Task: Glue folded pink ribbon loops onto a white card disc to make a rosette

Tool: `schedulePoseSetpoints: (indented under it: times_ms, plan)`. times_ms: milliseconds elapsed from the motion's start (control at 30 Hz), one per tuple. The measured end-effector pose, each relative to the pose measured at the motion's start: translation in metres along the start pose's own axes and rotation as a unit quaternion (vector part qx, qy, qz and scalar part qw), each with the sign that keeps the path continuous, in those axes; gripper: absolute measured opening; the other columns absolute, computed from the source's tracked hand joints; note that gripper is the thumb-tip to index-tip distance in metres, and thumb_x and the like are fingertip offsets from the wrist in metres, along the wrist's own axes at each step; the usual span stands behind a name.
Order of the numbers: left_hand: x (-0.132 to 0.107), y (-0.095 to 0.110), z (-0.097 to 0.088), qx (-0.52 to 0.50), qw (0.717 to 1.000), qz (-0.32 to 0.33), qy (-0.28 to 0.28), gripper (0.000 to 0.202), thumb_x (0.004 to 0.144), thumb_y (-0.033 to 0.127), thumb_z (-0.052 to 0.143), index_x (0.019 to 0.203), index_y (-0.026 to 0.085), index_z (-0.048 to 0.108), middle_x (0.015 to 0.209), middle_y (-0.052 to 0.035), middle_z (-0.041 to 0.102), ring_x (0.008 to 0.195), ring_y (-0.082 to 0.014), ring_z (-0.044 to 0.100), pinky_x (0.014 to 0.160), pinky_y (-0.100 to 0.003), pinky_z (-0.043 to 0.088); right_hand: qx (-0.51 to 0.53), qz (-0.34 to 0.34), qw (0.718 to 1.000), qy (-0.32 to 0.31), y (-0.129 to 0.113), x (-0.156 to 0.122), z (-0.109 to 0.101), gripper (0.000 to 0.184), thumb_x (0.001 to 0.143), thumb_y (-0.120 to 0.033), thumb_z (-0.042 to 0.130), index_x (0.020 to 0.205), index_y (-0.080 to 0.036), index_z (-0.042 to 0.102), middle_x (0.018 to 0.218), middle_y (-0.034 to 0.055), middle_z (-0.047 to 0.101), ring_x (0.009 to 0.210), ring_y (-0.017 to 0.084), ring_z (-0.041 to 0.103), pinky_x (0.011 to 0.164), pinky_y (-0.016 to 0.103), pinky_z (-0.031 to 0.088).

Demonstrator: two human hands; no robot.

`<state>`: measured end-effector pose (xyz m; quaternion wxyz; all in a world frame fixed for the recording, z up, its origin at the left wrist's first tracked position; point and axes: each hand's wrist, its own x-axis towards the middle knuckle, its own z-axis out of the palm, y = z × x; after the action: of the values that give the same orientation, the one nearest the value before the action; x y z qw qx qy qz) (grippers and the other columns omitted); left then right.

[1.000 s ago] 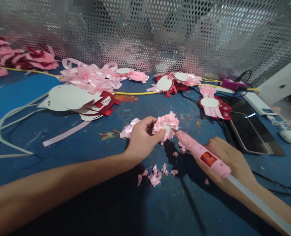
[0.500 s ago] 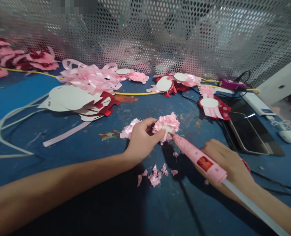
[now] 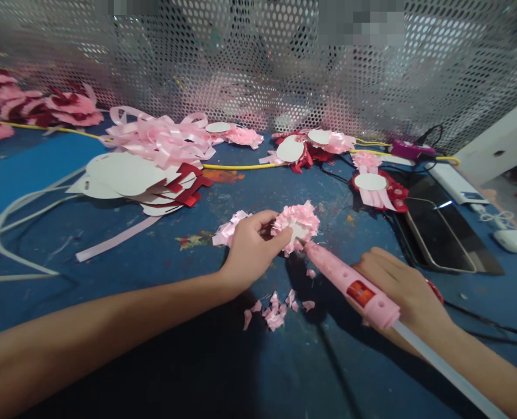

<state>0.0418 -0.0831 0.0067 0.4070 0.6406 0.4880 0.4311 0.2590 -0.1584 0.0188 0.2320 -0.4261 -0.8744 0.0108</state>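
Observation:
Between thumb and fingers, my left hand pinches a ruffled pink ribbon rosette with a white backing turned up. My right hand is wrapped round a pink hot glue gun; a long pale glue stick sticks out of its back end. The gun's nozzle meets the lower right part of the rosette's white backing, though I cannot tell if it presses on it. Just left of my left hand lies another piece of crumpled pink ribbon. Pink scraps are scattered below the rosette.
White card shapes with red parts lie left, before a heap of pink ribbon. Finished-looking badges line a yellow cable. A phone and power bank rest right. A perforated metal screen stands behind.
The glue gun's nozzle has shifted very slightly left and down along the rosette's white backing. Both hands keep their grip, and the rosette stays nearly in place.

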Motion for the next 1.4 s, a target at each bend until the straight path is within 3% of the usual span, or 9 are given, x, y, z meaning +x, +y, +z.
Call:
schedulePoseSetpoints:
  times_ms: [200,533,633,733,900,1133,1400]
  plan:
    - [0.0,0.0009,-0.0006,0.017,1.0,0.002,0.002,0.021,0.072,0.023,0.061,0.059,0.017,0.046,0.056,0.0061,0.031,0.052,-0.0076,0.028,0.047,-0.02,0.023,-0.002,0.027,1.0,0.013,0.0048,0.0,-0.0052,0.02,0.088,-0.017,0.048,0.072,-0.023,0.038,0.063,-0.0003,0.041,0.06,0.017,0.04,0.054,0.03,0.028]
    - [0.0009,0.001,-0.0017,0.017,1.0,0.0,0.006,0.023,0.072,0.023,0.06,0.058,0.018,0.043,0.056,0.0065,0.029,0.051,-0.0074,0.026,0.046,-0.02,0.023,-0.022,0.027,0.999,0.022,0.0064,-0.0016,-0.0029,0.015,0.089,-0.017,0.048,0.074,-0.021,0.046,0.064,0.0012,0.046,0.061,0.017,0.039,0.054,0.03,0.029]
    - [0.0015,0.0001,-0.0014,0.015,1.0,0.001,0.009,0.023,0.073,0.023,0.06,0.058,0.018,0.043,0.057,0.0064,0.029,0.051,-0.0075,0.026,0.046,-0.021,0.023,-0.035,0.026,0.999,0.02,0.0082,-0.0032,-0.0027,0.004,0.089,-0.018,0.05,0.087,-0.018,0.053,0.076,0.0058,0.057,0.068,0.019,0.044,0.06,0.033,0.035]
    - [0.0017,-0.0008,-0.001,0.01,1.0,-0.002,0.01,0.022,0.072,0.023,0.06,0.059,0.018,0.044,0.057,0.0061,0.03,0.052,-0.0077,0.027,0.046,-0.021,0.024,-0.049,0.025,0.998,0.015,0.0088,-0.0039,-0.0023,0.006,0.089,-0.02,0.05,0.092,-0.018,0.054,0.089,0.0099,0.061,0.076,0.022,0.048,0.066,0.035,0.038]
    - [0.0008,-0.0014,-0.0006,0.005,1.0,-0.001,0.009,0.02,0.072,0.023,0.061,0.06,0.018,0.045,0.057,0.0062,0.031,0.052,-0.0076,0.027,0.046,-0.021,0.024,-0.07,0.031,0.997,0.024,0.0092,-0.0027,-0.0024,0.012,0.087,-0.02,0.05,0.075,-0.02,0.051,0.068,0.004,0.048,0.065,0.019,0.041,0.058,0.033,0.033]
    - [0.0018,-0.0009,-0.0013,0.0,1.0,0.0,0.007,0.017,0.072,0.021,0.06,0.062,0.017,0.047,0.057,0.006,0.034,0.052,-0.0075,0.029,0.046,-0.021,0.024,-0.048,0.035,0.998,0.015,0.0082,-0.002,-0.0034,0.014,0.084,-0.018,0.05,0.072,-0.021,0.046,0.066,0.0023,0.045,0.063,0.018,0.039,0.056,0.031,0.029]
    - [0.0017,-0.0017,-0.002,-0.007,1.0,-0.011,0.01,0.022,0.072,0.024,0.06,0.059,0.018,0.043,0.057,0.0063,0.03,0.052,-0.0079,0.028,0.047,-0.021,0.023,-0.008,0.036,0.999,0.026,0.0029,-0.0017,0.0007,0.016,0.088,-0.022,0.048,0.074,-0.02,0.054,0.066,0.0028,0.048,0.063,0.017,0.042,0.056,0.032,0.032]
